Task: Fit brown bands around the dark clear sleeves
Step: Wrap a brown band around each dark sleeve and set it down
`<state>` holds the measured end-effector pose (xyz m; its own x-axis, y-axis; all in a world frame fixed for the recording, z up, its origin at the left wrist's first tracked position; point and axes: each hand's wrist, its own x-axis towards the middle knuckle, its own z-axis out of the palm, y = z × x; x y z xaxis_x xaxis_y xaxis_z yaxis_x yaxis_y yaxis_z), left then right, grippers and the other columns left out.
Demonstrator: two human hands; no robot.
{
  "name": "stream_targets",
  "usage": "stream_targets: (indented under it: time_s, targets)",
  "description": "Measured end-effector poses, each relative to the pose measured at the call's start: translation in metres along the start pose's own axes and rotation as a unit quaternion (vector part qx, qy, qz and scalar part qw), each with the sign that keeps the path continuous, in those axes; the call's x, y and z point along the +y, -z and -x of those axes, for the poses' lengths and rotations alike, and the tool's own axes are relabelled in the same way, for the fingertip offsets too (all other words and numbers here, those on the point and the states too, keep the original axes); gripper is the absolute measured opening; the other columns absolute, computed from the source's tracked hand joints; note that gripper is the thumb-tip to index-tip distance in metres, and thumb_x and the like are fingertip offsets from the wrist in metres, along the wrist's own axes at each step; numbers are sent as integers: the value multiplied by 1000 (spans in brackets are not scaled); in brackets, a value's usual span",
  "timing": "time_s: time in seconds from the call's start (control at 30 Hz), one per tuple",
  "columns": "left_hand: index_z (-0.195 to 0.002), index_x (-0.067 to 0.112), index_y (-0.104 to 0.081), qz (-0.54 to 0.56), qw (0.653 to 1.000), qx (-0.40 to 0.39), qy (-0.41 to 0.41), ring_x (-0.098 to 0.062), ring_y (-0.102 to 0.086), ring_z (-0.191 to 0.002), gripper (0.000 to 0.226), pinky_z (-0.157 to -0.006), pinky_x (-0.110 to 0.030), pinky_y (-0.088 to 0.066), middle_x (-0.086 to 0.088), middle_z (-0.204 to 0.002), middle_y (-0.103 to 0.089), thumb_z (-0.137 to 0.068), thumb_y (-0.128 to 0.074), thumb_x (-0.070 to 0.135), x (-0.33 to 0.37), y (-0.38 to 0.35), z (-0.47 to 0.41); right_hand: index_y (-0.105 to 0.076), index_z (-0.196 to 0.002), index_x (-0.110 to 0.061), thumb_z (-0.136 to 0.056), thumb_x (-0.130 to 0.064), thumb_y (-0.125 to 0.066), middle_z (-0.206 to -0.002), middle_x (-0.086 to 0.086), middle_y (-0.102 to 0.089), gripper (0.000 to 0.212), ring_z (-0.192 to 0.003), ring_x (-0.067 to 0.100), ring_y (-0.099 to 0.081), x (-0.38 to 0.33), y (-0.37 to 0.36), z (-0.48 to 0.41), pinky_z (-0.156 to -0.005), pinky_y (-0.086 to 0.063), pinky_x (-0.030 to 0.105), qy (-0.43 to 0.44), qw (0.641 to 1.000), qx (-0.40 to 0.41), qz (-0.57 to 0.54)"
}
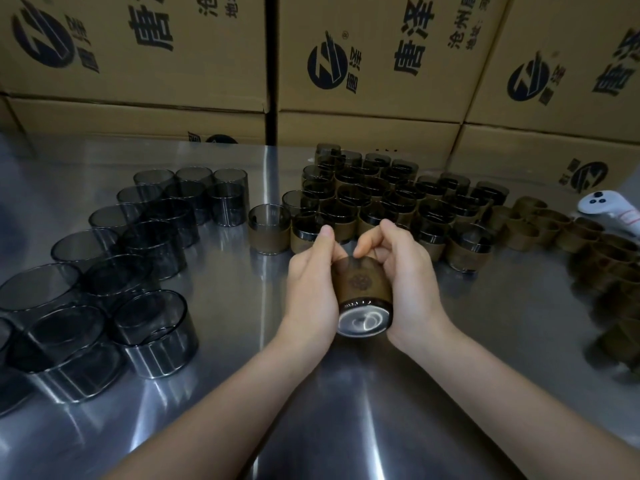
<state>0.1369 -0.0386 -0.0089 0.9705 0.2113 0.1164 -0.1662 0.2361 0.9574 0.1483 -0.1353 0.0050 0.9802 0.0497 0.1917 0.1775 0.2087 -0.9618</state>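
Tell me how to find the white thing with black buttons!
Look along the shiny metal table to its far right edge, past the row of empty brown bands. The white controller lies there, the only white thing among brown and dark pieces.

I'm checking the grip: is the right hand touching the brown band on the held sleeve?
Touching. In the head view the right hand curls against the side of the brown band, with no gap between them.

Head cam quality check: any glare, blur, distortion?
Head view: dim overall; streaky glare on the steel table; wide-angle bowing of the cartons; loose brown bands at far right smeared soft; banded sleeve between the left hand and right hand is sharp.
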Motion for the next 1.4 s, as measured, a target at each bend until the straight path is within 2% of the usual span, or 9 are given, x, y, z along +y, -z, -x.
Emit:
stream_targets:
  time_s: [0.17,0.3,0.57,0.73,0.87,0.93,1.03,1.23,1.4]
  targets:
    - [-59,12,-46,14,1000,-16,-8,-24,-46,-66,50,-62,-32,-42,-15,-69,-46,-103,-44,37,2,-1,1,-59,-54,-23,-103,-29,-41,-67,6,-57,53,-68,17,-56,-1,0,0,-65,-50,29,29,999,4,33]
    - [-59,13,-46,14,999,-36,-19,-23,-44,-61,50,-57,-28,-42,-14,-65,-43,-102,-44,37,2,0,2,-59,-52,-25,-103,-30,-41,-61,0,-56,54,-62,12,-55,-3,1,1,-61,-49,25,45,997,3,56]
    - [-53,18,-45,2,998,-37,-49,-22,-43,-61,51,-57,-29,-40,-12,-62,-42,-101,-45,37,1,0,1,-56,-58,-17,-102,-29,-42,-62,4,-54,48,-65,18,-53,-4,1,2,-64,-47,30,68,996,-10,59]
    - [-49,25,-48,5,996,-59,-63,-14,-48,-57,49,-57,-26,-43,-1,-57,-47,-90,-47,51,-2,3,0,-58,-57,-23,-98,-39,-45,-60,2,-55,45,-63,16,-53,-3,3,1,-62,-47,29,97,992,-22,76]
    - [-52,27,-55,13,995,-62,-81,-9,-55,-61,51,-60,-20,-48,1,-61,-55,-92,-43,57,-9,3,-2,-62,-73,-22,-98,-33,-38,-57,1,-50,36,-58,14,-48,0,7,-1,-61,-45,27,160,982,-21,94]
    - [-57,26,-60,44,995,-66,-65,-14,-60,-73,54,-71,-26,-51,-5,-72,-61,-96,-41,59,-12,3,-4,-62,-81,-19,-98,-29,-35,-55,-3,-48,33,-55,12,-45,1,10,-1,-58,-42,25,185,978,-28,92]
    - [-68,23,-68,110,991,-74,-21,-18,-63,-84,50,-87,-40,-49,-5,-81,-67,-90,-42,60,-12,4,-7,-61,-86,-15,-97,-33,-37,-55,3,-46,31,-54,15,-43,3,13,-3,-56,-40,26,205,974,-43,82]
    - [-90,16,-68,57,991,-110,52,-23,-67,-96,61,-89,-45,-53,-8,-93,-71,-83,-36,68,-13,3,-4,-60,-86,-14,-93,-35,-35,-63,18,-47,34,-57,11,-48,6,18,-6,-63,-41,22,245,964,-49,93]
    - [-113,8,-65,8,992,-122,12,-32,-64,-114,64,-101,-58,-48,-21,-116,-67,-92,-38,61,-11,-2,6,-59,-83,-12,-93,-26,-38,-70,-16,-57,27,-68,1,-56,10,17,-6,-68,-43,13,275,950,-53,138]
